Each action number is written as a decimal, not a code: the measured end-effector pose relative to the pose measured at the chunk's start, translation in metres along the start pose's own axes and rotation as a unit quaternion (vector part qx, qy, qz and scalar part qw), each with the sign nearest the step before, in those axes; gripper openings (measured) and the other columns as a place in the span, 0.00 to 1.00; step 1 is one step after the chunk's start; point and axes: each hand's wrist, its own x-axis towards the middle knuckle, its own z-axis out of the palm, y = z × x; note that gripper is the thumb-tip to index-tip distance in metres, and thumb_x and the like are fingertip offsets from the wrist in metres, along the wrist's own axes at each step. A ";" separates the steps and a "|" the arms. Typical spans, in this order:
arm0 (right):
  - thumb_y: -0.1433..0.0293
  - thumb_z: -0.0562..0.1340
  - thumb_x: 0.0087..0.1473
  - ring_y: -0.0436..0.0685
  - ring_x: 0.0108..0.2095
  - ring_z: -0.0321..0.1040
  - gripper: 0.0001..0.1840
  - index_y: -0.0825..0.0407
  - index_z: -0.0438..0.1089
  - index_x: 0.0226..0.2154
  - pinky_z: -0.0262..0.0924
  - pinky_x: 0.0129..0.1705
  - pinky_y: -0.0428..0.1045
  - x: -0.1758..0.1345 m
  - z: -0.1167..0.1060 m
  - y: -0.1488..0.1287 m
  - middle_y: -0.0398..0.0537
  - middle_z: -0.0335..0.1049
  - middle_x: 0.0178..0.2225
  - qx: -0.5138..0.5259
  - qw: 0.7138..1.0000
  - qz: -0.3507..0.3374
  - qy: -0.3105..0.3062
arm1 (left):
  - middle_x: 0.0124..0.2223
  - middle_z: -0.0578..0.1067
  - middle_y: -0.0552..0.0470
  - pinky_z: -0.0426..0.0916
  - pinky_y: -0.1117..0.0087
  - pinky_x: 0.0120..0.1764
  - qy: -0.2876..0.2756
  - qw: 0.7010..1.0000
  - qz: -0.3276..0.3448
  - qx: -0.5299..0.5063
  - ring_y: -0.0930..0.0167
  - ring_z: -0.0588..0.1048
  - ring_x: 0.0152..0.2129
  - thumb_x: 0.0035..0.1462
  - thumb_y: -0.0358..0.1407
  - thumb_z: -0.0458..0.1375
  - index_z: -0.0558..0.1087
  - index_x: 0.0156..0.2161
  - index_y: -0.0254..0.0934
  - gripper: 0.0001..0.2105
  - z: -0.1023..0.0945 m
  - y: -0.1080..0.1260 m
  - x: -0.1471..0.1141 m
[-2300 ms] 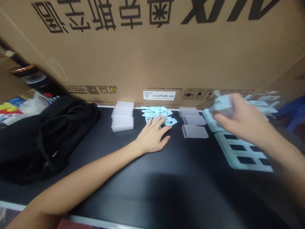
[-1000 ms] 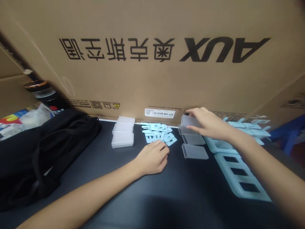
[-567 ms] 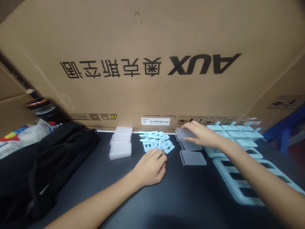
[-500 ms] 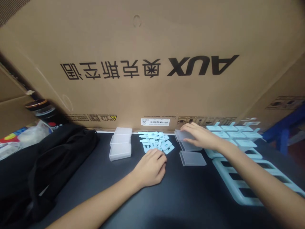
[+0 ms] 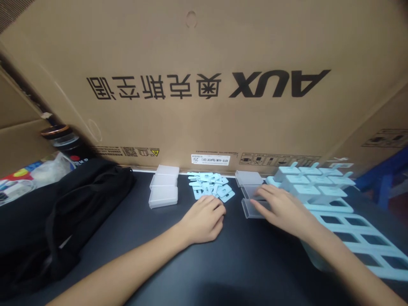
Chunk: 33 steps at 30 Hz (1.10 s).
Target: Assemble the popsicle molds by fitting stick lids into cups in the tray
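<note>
My left hand (image 5: 205, 219) rests on the dark table with its fingers curled together, at the near edge of a pile of light blue popsicle sticks (image 5: 208, 182). What lies under those fingers is hidden. My right hand (image 5: 280, 206) is open, its fingers and thumb spread over three flat, frosted plastic cases on the right. The far case (image 5: 248, 178) lies uncovered; fingertips reach the middle case (image 5: 249, 191), and the thumb is over the near case (image 5: 250, 209). I cannot tell whether it touches them. Three similar cases (image 5: 163, 195) overlap in a row left of the pile.
At right, a light blue popsicle mould (image 5: 306, 191) with handles stands beside a light blue frame (image 5: 360, 233) with rectangular openings, partly behind my forearm. A large cardboard box (image 5: 204, 127) walls off the back. Black cloth (image 5: 86, 221) and a dark bottle (image 5: 68, 142) are at left.
My right hand has moved from the far case on the right toward me, over the middle and near cases. My left hand has stayed by the stick pile. The view has shifted slightly.
</note>
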 end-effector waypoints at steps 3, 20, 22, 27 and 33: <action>0.55 0.52 0.64 0.62 0.43 0.70 0.19 0.51 0.68 0.39 0.65 0.43 0.58 -0.006 0.003 -0.004 0.52 0.72 0.40 0.017 1.000 0.002 0.021 | 0.43 0.73 0.47 0.64 0.61 0.50 -0.001 1.000 0.007 -0.003 0.64 0.70 0.44 0.63 0.32 0.51 0.69 0.43 0.36 0.06 0.000 -0.001 0.000; 0.59 0.52 0.66 0.61 0.57 0.63 0.20 0.49 0.66 0.55 0.61 0.58 0.60 -0.019 0.020 0.011 0.52 0.68 0.56 0.090 0.995 -0.034 0.014 | 0.43 0.73 0.47 0.65 0.60 0.49 -0.005 1.000 0.009 -0.013 0.64 0.71 0.44 0.64 0.32 0.50 0.70 0.43 0.36 0.07 0.000 -0.001 0.000; 0.59 0.53 0.66 0.61 0.57 0.64 0.19 0.49 0.66 0.54 0.61 0.58 0.60 -0.018 0.020 0.012 0.52 0.69 0.55 0.091 0.995 -0.036 0.022 | 0.43 0.73 0.47 0.65 0.60 0.49 -0.006 1.000 0.009 -0.014 0.64 0.70 0.44 0.64 0.31 0.50 0.69 0.43 0.36 0.07 0.000 -0.001 0.000; 0.60 0.53 0.65 0.60 0.54 0.66 0.17 0.49 0.67 0.51 0.63 0.56 0.59 -0.017 0.020 0.011 0.52 0.71 0.52 0.095 0.994 -0.035 0.036 | 0.44 0.73 0.47 0.65 0.60 0.49 -0.014 1.000 0.007 -0.017 0.64 0.70 0.43 0.64 0.31 0.50 0.69 0.43 0.36 0.07 -0.001 0.000 0.001; 0.61 0.55 0.64 0.61 0.52 0.68 0.17 0.49 0.66 0.52 0.64 0.53 0.59 -0.019 0.004 0.007 0.52 0.71 0.51 0.084 0.994 -0.040 0.065 | 0.44 0.73 0.47 0.65 0.59 0.49 -0.013 1.000 0.009 -0.015 0.63 0.70 0.43 0.64 0.31 0.49 0.69 0.42 0.36 0.07 -0.001 0.000 0.001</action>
